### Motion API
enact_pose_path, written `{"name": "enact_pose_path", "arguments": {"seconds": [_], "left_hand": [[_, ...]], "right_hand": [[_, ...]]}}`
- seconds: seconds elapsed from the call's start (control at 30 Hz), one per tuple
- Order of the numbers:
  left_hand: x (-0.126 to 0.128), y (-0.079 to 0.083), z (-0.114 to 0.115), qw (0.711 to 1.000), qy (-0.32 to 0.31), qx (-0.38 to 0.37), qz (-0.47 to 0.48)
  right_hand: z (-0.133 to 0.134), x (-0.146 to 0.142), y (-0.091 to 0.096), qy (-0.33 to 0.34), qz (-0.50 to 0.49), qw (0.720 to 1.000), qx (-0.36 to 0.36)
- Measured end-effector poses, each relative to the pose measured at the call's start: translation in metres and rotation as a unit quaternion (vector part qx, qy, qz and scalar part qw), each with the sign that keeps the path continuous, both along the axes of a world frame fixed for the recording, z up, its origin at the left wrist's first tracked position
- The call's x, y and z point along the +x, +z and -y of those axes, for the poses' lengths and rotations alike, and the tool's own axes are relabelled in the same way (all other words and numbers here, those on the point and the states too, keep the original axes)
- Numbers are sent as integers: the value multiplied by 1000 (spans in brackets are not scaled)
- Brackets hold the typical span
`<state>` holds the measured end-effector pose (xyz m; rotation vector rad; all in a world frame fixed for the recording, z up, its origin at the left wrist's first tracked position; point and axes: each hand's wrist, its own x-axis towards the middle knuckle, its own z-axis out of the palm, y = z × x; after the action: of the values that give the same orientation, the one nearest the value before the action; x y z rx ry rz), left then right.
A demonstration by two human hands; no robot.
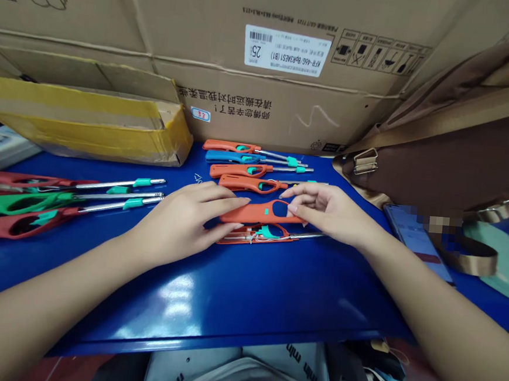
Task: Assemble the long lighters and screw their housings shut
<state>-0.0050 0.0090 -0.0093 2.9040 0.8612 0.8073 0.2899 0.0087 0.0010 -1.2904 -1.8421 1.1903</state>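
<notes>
Between my two hands is an orange lighter casing half [252, 213] with a loop-shaped opening and a small teal spot. My left hand [186, 220] grips its left end between thumb and fingers. At the other end, my right hand [323, 209] pinches the casing by the loop. Just below it lies an opened orange long-nosed lighter [245, 235], with wires, a teal trigger and a metal tube exposed. The held casing partly overlaps it; whether they touch, I cannot tell. Behind my hands, a blue lighter [230, 157] lies among several orange lighters [238, 171].
Red and green lighters [24, 200] lie at the left of the blue table [246, 295]. A yellow-taped box [171, 134] stands behind them, against a large cardboard carton [228, 83]. On the right are a brown bag [452, 147], a phone [418, 238] and a mint-green object [506, 263].
</notes>
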Motion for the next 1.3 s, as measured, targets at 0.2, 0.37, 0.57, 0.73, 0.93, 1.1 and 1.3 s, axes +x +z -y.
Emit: {"name": "enact_pose_path", "arguments": {"seconds": [0.2,0.37,0.57,0.73,0.93,1.1,1.3], "left_hand": [[-1,0,1,998,-16,-56,-31],[-4,4,0,991,-36,-100,-82],[-6,8,1,986,-7,-94,-139],[-6,9,3,982,13,-103,-161],[-4,13,6,974,26,-133,-180],[-4,15,6,969,37,-161,-185],[-3,13,6,967,37,-173,-181]], "right_hand": [[5,2,-1,82,156,972,156],[5,0,-6,136,169,952,217],[9,-6,-9,138,168,953,213],[10,-10,-11,150,187,949,202],[8,-10,-13,156,203,944,208],[12,-9,-13,157,218,939,214],[12,-11,-13,154,219,940,210]]}}
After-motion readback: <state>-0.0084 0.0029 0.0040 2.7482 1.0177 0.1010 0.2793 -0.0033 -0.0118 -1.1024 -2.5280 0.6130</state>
